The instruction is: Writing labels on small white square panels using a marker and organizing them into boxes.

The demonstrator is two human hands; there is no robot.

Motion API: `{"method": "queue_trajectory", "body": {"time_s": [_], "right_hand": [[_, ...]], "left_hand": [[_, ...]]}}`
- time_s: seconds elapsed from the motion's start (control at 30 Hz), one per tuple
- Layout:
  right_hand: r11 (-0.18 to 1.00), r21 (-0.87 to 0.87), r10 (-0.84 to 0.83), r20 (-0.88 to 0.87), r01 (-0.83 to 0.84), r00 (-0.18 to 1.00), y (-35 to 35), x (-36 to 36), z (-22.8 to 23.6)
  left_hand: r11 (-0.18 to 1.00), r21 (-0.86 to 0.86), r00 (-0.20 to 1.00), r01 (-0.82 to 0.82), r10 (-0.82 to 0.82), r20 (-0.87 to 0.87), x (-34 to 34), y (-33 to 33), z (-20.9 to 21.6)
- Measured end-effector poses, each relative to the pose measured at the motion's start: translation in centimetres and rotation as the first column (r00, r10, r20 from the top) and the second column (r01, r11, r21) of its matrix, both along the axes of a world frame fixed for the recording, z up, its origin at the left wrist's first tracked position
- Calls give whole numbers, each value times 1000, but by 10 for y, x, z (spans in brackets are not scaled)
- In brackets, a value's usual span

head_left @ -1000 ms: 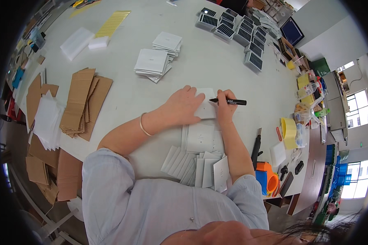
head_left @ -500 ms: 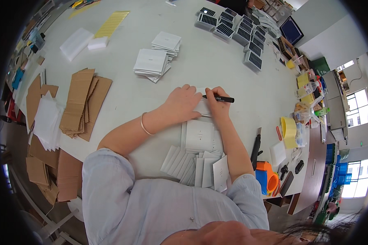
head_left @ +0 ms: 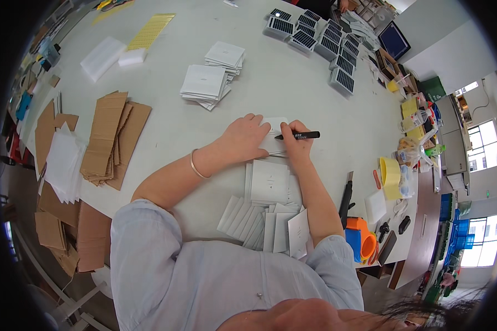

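My right hand (head_left: 297,144) grips a black marker pen (head_left: 307,135), its tip down at a white card (head_left: 274,124) on the table. On the card's left side rests my left hand (head_left: 244,136), thumb apart from the other fingers, pressing it down; part of the card is hidden beneath the hands. Close below the hands lies a stack of white printed cards (head_left: 269,181). Nearer my body, more white cards (head_left: 243,220) are fanned out, some overlapping. Two more piles of white cards, a front one (head_left: 203,81) and a back one (head_left: 225,53), stand farther off.
Cardboard sheets (head_left: 106,135) and white sheets (head_left: 63,165) lie at left. Far right are boxes with dark striped tops (head_left: 326,47). By my right forearm are a black utility knife (head_left: 346,198) and an orange-and-blue tape dispenser (head_left: 360,241).
The marker and my right hand have shifted slightly right and down, uncovering more of the card. My left hand has barely moved.
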State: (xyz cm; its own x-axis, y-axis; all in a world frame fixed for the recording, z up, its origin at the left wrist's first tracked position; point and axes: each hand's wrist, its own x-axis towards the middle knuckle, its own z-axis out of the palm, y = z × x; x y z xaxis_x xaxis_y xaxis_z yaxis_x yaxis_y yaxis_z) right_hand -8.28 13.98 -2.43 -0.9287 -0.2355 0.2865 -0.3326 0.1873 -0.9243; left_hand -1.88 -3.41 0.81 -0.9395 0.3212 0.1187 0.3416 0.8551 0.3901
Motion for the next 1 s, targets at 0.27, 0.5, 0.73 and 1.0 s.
{"method": "queue_trajectory", "body": {"time_s": [0.27, 0.5, 0.73, 1.0], "right_hand": [[1000, 0, 17, -11, -17, 1000, -1, 2, 1], [999, -28, 38, -39, -39, 999, 1, 0, -6], [951, -282, -106, 78, 124, 991, 5, -5, -3], [997, -71, -27, 58, 31, 998, -4, -5, 2]], "left_hand": [[999, 35, 991, 21, -16, -133, -3, -1, -12], [999, 40, 991, 25, -19, -136, -3, -2, -11], [999, -27, 997, 43, -45, -57, 6, 2, 11], [904, -98, 901, 416, -396, 176, 35, 12, 35]]}}
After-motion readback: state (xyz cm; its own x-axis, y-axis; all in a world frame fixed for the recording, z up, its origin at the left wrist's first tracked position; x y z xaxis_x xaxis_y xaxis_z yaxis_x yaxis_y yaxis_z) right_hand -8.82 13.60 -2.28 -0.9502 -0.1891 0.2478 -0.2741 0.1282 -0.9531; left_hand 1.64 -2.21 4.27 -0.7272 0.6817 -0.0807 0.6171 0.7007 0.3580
